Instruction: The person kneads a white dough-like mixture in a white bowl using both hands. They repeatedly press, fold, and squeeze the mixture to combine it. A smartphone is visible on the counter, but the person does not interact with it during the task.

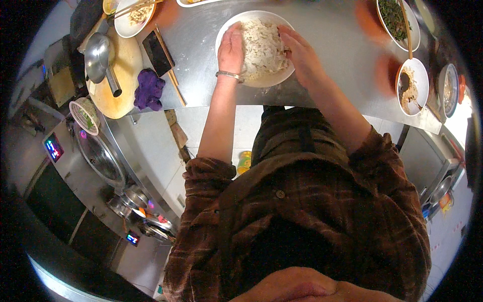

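A white bowl (pixel 256 83) stands on the steel worktop, filled with a lumpy, flour-dusted dough mixture (pixel 262 51). My left hand (pixel 231 49) lies along the bowl's inner left side against the mixture, its fingers close together and its palm side hidden. A metal bangle (pixel 228 75) circles that wrist. Over the opposite rim reaches my right hand (pixel 302 54), with its thumb and fingers around the mixture's right edge; some fingertips are hidden.
Left on the worktop (pixel 200 49) are a phone (pixel 158 53), chopsticks (pixel 178 87), a purple cloth (pixel 149 90) and a round cutting board (pixel 109 100) bearing a metal ladle (pixel 99 56). To the right stand bowls of chopped greens (pixel 392 19) and brown paste (pixel 411 88).
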Demonstrator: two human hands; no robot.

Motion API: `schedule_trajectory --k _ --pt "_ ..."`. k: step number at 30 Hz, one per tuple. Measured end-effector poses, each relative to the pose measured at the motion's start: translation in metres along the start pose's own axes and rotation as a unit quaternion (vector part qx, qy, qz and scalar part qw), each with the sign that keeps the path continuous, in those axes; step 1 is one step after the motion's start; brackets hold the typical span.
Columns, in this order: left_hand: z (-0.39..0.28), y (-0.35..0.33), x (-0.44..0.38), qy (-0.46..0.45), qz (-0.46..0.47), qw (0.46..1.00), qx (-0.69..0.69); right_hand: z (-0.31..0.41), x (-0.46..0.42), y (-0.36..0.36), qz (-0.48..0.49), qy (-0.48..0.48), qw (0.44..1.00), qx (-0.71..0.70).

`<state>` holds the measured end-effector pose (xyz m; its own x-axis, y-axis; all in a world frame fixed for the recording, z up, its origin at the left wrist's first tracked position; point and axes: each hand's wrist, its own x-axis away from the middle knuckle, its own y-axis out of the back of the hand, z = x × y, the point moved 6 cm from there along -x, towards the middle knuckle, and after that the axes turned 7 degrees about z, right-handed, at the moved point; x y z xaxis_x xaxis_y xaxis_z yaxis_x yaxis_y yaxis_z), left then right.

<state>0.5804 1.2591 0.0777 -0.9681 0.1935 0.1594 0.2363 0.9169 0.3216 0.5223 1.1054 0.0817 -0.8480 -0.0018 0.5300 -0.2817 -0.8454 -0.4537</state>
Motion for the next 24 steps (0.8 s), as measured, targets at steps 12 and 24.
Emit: schedule_trajectory --k 12,24 --pt "0.016 -0.015 -0.017 0.072 0.068 0.991 -0.090 -0.008 -0.032 -0.005 0.008 -0.009 0.999 0.045" --pt "-0.026 -0.003 0.018 0.025 0.069 0.992 -0.099 0.004 0.000 -0.010 0.101 -0.045 0.983 0.143"
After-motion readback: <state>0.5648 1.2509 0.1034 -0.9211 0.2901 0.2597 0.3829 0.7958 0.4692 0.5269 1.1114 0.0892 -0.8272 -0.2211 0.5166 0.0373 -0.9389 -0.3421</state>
